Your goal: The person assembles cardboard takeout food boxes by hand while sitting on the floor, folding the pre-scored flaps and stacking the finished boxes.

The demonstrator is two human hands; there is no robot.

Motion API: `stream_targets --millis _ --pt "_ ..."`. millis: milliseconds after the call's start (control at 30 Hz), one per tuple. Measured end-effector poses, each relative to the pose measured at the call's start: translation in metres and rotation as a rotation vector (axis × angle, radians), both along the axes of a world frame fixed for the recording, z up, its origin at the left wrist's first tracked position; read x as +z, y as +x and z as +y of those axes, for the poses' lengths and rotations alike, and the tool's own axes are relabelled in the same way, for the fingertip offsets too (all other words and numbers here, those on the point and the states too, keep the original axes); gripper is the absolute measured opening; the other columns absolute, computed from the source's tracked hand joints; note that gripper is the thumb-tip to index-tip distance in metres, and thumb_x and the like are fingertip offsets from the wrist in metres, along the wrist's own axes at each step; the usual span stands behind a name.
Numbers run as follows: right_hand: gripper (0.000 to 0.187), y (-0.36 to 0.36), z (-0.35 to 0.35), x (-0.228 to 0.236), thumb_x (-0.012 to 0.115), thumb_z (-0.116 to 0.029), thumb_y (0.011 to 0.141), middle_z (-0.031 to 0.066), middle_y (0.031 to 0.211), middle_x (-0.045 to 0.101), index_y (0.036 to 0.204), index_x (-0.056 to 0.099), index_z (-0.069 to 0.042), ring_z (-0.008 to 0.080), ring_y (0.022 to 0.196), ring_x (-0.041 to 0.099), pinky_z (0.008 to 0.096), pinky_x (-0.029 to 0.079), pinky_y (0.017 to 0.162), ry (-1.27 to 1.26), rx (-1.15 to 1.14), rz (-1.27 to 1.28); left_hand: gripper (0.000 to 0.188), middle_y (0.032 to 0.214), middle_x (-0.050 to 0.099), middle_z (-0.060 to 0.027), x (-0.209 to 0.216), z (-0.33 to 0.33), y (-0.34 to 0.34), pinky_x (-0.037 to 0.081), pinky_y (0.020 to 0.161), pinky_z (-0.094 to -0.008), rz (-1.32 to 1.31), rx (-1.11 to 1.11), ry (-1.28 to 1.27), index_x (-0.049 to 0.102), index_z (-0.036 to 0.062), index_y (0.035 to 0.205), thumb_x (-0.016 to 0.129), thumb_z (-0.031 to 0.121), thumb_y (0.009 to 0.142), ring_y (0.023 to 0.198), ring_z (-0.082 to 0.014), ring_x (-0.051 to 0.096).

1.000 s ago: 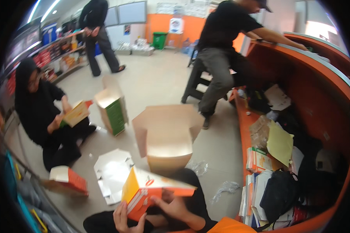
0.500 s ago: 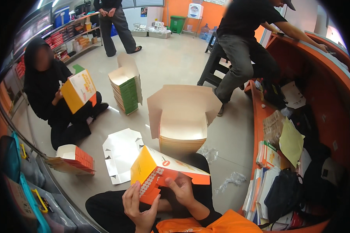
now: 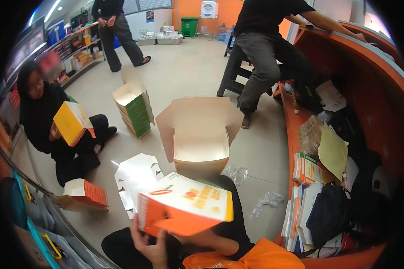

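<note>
Box (image 3: 186, 204), just one between our hands, sits tilted above our lap, with a white top, an orange side and a yellow end. Our left hand (image 3: 151, 247) pinches its lower left corner, thumb on one side and fingers on the other. Our right hand (image 3: 199, 236) is mostly hidden beneath it, so we cannot tell that grip.

Around us on the floor (image 3: 184, 74) we count three stacks: one brown stack (image 3: 201, 154) straight ahead, one green stack (image 3: 137, 117) farther off to the left, and one orange stack (image 3: 94, 195) nearer, also on the left. One flat white sheet (image 3: 137, 172) lies between our box and the orange stack. Two crumpled clear wraps, a near wrap (image 3: 265, 204) and a far wrap (image 3: 235, 174), lie apart on our right.

We see three other people. A seated person (image 3: 38, 121) at the left holds a second box (image 3: 69, 123); a standing person (image 3: 116, 36) is at the back; a third person (image 3: 265, 49), on one black stool (image 3: 233, 83), reaches over the orange surface (image 3: 377, 62).
</note>
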State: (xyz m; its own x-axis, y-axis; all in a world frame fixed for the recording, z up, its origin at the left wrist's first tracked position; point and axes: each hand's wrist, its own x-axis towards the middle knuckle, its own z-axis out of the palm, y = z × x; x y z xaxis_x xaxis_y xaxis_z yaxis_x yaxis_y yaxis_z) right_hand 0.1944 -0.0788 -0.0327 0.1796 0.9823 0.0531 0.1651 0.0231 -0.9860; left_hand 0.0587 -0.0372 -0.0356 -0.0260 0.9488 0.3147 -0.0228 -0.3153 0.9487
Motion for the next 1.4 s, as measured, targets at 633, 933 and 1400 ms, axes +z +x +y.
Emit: stream_targets --millis 633,933,1400 --pt "0.044 0.178 0.030 0.029 0.063 -0.025 0.089 0.0115 0.109 0.048 0.117 0.038 -0.003 0.0161 0.096 0.055 0.0283 0.045 0.084 0.467 -0.595 0.098 0.047 0.101 0.061 -0.0103 0.033 0.175 0.146 0.042 0.085 -0.0293 0.231 -0.577 -0.098 0.052 0.0003 0.113 0.052 0.041 0.090 0.098 -0.0191 0.056" --pt "0.032 0.211 0.037 0.012 0.061 -0.016 0.086 0.0085 0.099 0.059 0.113 0.049 -0.006 0.0165 0.087 0.057 0.0292 0.045 0.074 0.310 -0.462 -0.181 0.031 0.073 0.063 -0.0177 0.034 0.209 0.164 0.048 0.067 -0.0358 0.759 -0.336 0.058 0.061 -0.0050 0.082 0.060 0.024 0.073 0.070 -0.0277 0.063" --pt "0.023 0.243 0.029 0.023 0.072 -0.022 0.077 -0.0001 0.084 0.068 0.096 0.067 -0.011 0.0193 0.078 0.054 0.0312 0.046 0.072 0.359 -0.373 -0.712 0.046 0.076 0.064 -0.0160 0.019 0.247 0.179 0.050 0.053 -0.0323 0.974 -0.383 -0.021 0.060 -0.0093 0.098 0.054 0.028 0.072 0.060 -0.0219 0.062"
